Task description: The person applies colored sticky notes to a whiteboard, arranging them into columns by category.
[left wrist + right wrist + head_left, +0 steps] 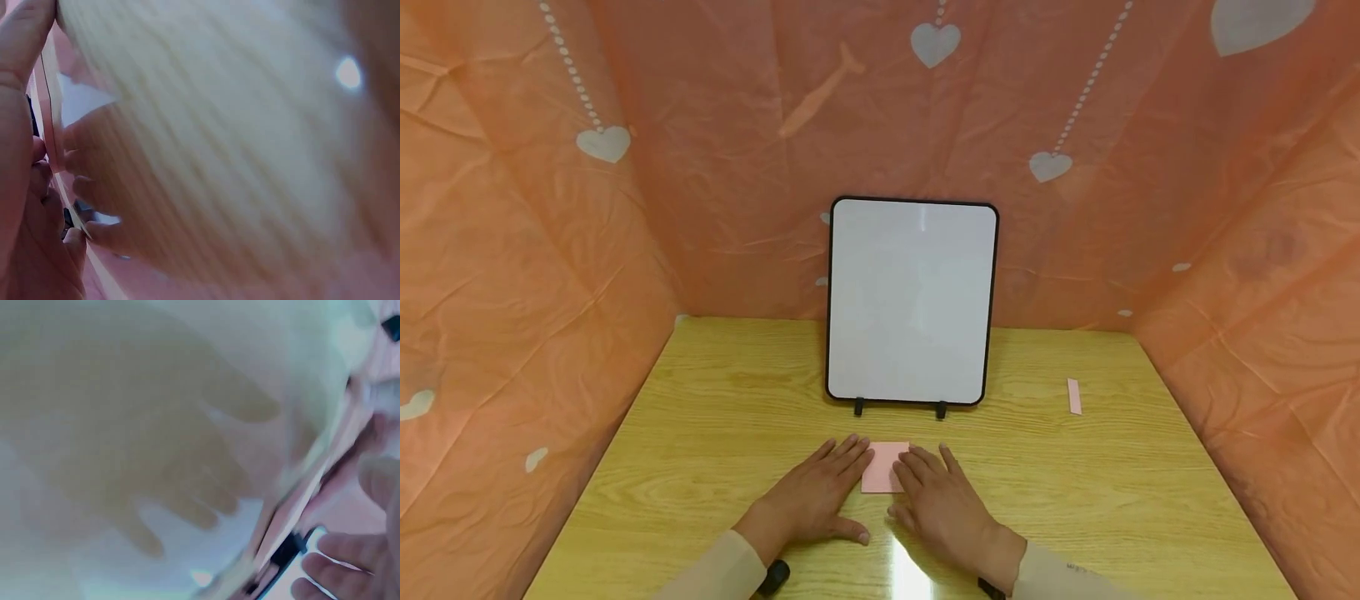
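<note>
A small pink rectangular piece of paper or card (883,471) lies flat on the wooden table in the head view. My left hand (820,492) rests at its left edge, fingertips touching it, fingers nearly straight and thumb spread. On the other side, my right hand (943,508) lays its fingertips over the right edge, fingers extended. In the left wrist view the left hand (37,162) shows at the left border. The right wrist view shows the right hand (356,556) at the lower right, with the table's glossy surface filling much of the picture.
Behind the pink piece a white board with a black frame (912,300) stands upright on two black feet. A narrow pink strip (1074,397) lies at the table's right. Orange cloth with white hearts (730,167) surrounds the wooden table (715,400) at the back and sides.
</note>
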